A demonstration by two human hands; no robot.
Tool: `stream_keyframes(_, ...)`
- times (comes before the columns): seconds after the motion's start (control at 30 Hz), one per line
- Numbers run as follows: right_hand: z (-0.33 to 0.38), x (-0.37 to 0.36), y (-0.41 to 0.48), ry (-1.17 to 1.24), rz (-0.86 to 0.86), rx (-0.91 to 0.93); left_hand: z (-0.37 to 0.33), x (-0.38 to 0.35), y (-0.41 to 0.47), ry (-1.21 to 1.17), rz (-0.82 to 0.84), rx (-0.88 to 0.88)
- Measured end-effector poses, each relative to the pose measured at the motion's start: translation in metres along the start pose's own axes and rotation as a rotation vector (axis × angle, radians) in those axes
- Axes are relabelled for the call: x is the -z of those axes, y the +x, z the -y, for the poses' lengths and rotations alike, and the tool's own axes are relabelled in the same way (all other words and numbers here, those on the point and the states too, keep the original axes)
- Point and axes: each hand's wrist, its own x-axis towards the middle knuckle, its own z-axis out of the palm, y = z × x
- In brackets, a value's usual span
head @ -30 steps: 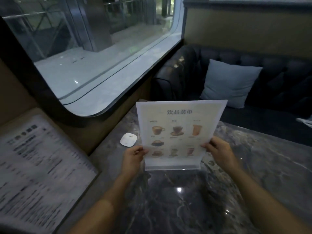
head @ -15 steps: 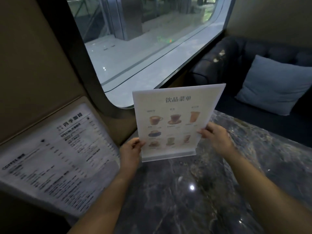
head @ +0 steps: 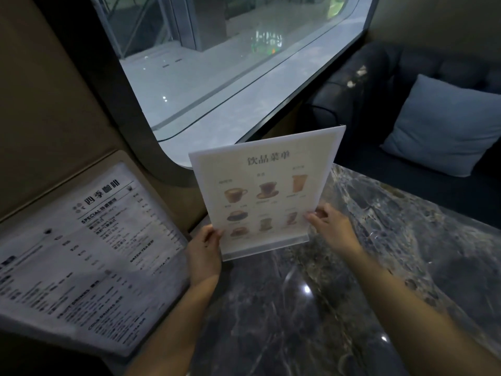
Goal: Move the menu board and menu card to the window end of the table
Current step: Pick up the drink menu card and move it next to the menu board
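The menu card [head: 267, 189] is a clear acrylic stand holding a sheet with drink pictures. It stands upright near the window end of the dark marble table [head: 339, 294], tilted a little to the left. My left hand [head: 204, 255] grips its lower left edge and my right hand [head: 329, 226] grips its lower right edge. The menu board [head: 81, 256], a large brown board with a printed white menu sheet, leans at the left against the wall below the window.
A big window [head: 230, 69] runs along the table's far end. A dark sofa [head: 379, 85] with a light blue cushion [head: 444, 126] sits at the right, beyond the table.
The card has moved left toward the window corner and now hides the small white object on the table. The view has swung left, showing more of the menu board.
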Motion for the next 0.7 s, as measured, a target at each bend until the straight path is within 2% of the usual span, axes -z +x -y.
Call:
stream_keyframes(0.07, -0.006, -0.006, -0.001, -0.018, 0.003, -0.048, 0.001, -0.003, 0.000, 0.008, 0.009, -0.002)
stream_keyframes(0.17, -0.009, -0.015, -0.003, 0.029, 0.109, -0.062, 0.003, -0.006, -0.002, 0.004, 0.051, -0.011)
stream_keyframes(0.37, -0.006, -0.028, 0.003, 0.271, 0.174, -0.020, 0.011, -0.011, -0.004, -0.092, 0.019, 0.065)
stream_keyframes(0.53, -0.005, -0.039, 0.022, 0.287, 0.125, -0.047, 0.010, -0.018, -0.007, -0.177, -0.065, 0.084)
stream_keyframes(0.7, -0.008, -0.048, 0.039, 0.205, 0.035, -0.002, 0.008, -0.022, -0.001, -0.251, -0.117, 0.139)
